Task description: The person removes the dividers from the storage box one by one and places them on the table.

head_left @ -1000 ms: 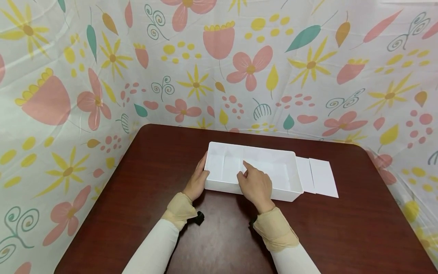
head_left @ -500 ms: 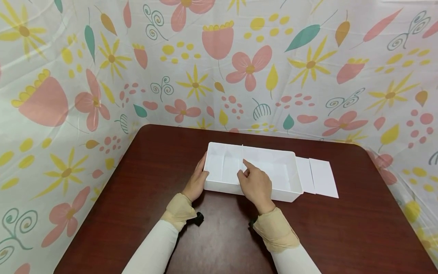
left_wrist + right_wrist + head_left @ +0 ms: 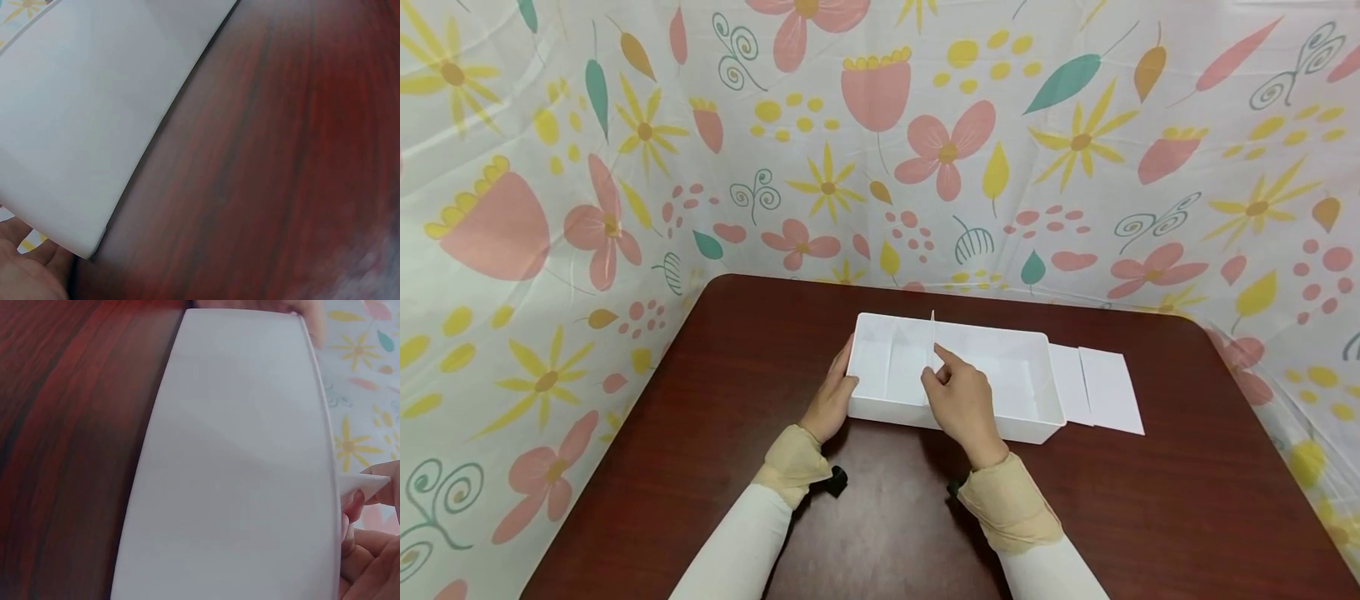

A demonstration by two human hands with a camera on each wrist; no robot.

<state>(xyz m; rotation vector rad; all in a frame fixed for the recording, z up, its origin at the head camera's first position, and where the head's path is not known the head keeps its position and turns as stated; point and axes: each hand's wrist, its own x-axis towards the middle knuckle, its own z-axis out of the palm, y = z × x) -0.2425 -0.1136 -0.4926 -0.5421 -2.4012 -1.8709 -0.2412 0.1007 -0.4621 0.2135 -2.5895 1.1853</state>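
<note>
Flowered cloth point(image 3: 947, 150) in pink, yellow and green hangs behind the dark red-brown table point(image 3: 887, 525). On the table, toward its far edge, sits a long white box point(image 3: 887, 410), open side up. The left hand point(image 3: 831, 400) grips its left end, thumb at the near corner and fingers along the end wall. The right hand point(image 3: 961, 404) reaches over the near wall, thumb and forefinger pinching a white divider point(image 3: 933, 327) — it stands crosswise in the box, left of the middle, its far top corner rising above the far rim. Whether its bottom edge meets the floor of the box, I cannot tell. Another divider point(image 3: 890, 358) crosses the box between this one and the left end. Two white cards point(image 3: 1112, 390) lie flat on the table beside the box's right end. Beige cuffs point(image 3: 793, 458) wrap both wrists, over white sleeves point(image 3: 737, 546).
</note>
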